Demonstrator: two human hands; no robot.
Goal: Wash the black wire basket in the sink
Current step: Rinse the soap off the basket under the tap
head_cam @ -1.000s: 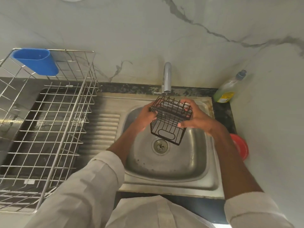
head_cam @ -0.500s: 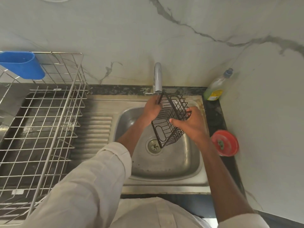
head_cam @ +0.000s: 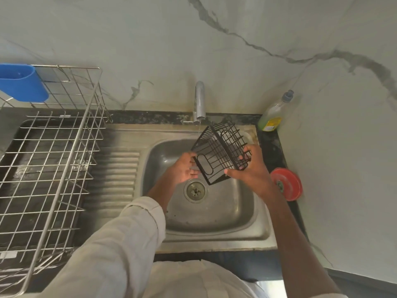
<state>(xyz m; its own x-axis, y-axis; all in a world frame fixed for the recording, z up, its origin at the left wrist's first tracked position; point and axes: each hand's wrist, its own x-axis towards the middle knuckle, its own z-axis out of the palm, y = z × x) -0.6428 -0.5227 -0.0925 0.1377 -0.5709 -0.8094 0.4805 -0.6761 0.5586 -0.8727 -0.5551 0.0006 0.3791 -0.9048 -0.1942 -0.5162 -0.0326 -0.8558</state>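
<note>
The black wire basket [head_cam: 221, 150] is tilted on its side above the steel sink [head_cam: 214, 214], just under the tap [head_cam: 199, 102], from which a thin stream of water runs onto it. My right hand [head_cam: 250, 171] grips the basket's right edge, thumb below and fingers curled over the wires. At the basket's lower left corner my left hand [head_cam: 184, 168] has its fingers against the wire. The drain [head_cam: 195, 190] lies right below the basket.
A steel wire dish rack [head_cam: 49, 160] with a blue cup holder [head_cam: 21, 82] stands on the left over the ribbed drainboard [head_cam: 116, 175]. A bottle of green dish liquid [head_cam: 272, 115] and a red round scrubber holder [head_cam: 286, 183] sit right of the sink by the wall.
The basket has been turned in my hands and shifted right and up under the tap. My left hand has slid from the top edge to the lower left corner.
</note>
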